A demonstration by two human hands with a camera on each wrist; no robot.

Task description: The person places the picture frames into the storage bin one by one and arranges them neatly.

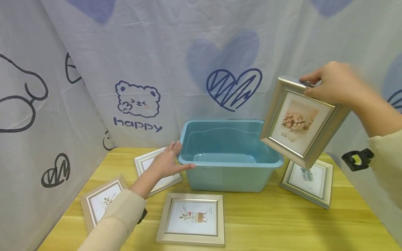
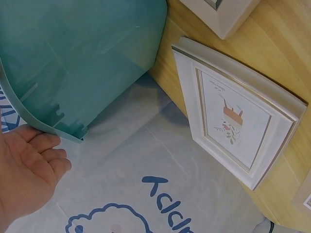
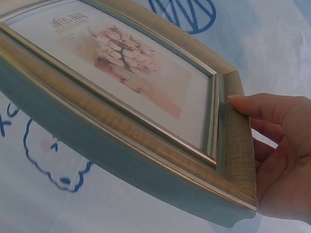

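Observation:
A picture frame point(image 1: 296, 123) with a pink flower print is tilted in the air over the right end of the blue-green plastic basin point(image 1: 224, 177). My right hand point(image 1: 337, 83) grips it by the top edge, its thumb point(image 3: 262, 107) on the front border in the right wrist view. My left hand point(image 1: 166, 160) rests against the basin's left rim with spread fingers; in the left wrist view its loosely bent fingers point(image 2: 46, 145) touch the rim's outside. Under that hand lies a white picture frame point(image 1: 146, 164), partly covered.
A pale frame with a plant-pot print point(image 1: 190, 237) lies in front of the basin. Another frame point(image 1: 89, 212) is at the left, partly behind my sleeve. To the right lies a frame with a green leaf print point(image 1: 307, 179). A printed curtain point(image 1: 176, 52) hangs behind the wooden table point(image 1: 267, 223).

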